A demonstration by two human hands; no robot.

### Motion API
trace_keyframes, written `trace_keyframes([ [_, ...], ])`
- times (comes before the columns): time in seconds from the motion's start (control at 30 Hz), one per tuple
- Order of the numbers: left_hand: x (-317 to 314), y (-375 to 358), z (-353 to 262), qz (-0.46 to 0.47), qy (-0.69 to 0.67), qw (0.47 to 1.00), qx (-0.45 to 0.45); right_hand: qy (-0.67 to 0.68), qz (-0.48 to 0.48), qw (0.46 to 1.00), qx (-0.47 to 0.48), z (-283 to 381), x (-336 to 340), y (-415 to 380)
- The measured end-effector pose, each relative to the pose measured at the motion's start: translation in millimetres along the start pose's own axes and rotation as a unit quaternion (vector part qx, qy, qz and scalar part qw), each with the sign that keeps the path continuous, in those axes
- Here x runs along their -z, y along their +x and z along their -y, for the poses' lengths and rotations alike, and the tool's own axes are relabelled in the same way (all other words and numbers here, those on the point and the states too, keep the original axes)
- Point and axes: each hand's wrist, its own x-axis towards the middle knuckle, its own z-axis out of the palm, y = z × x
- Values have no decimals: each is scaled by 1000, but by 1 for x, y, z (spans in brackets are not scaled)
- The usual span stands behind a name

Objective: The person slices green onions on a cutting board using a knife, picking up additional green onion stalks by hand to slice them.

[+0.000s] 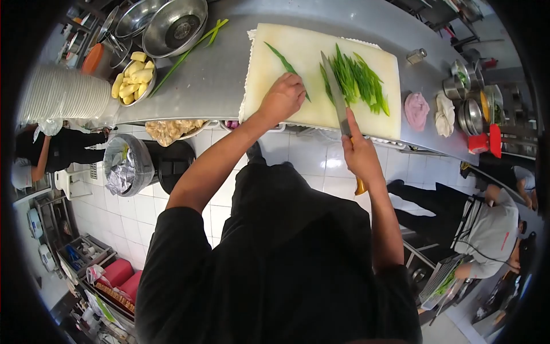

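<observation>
My left hand [284, 96] is closed on a single long green leaf [281, 57], which lies slantwise on the white cutting board [321, 39]. Wrapped round the handle of a large knife [337, 92] is my right hand [362, 153], at the board's near edge. The blade points away from me and lies beside a pile of cut green leaves [361, 77] on the right half of the board. One cut piece shows just left of the blade. The handle's yellowish end sticks out below my right hand.
A bowl of peeled yellow pieces [136, 80], metal bowls [175, 26] and green stalks [186, 56] stand left of the board. To the right are a shaker [416, 55], a pink cloth [416, 110] and a white cloth [444, 114]. A co-worker [490, 229] is at the right.
</observation>
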Motion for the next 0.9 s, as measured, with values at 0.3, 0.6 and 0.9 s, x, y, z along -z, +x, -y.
trace_keyframes([
  [0.3,15,-5,-9,-37,-31,999,21,15,54,998,-23,25,5,-54],
  [0.6,11,6,12,-8,-7,1000,-3,14,81,996,-29,28,-11,-56],
  [0.9,2,5,13,-8,-21,1000,0,-5,114,993,-37,29,-11,-46],
])
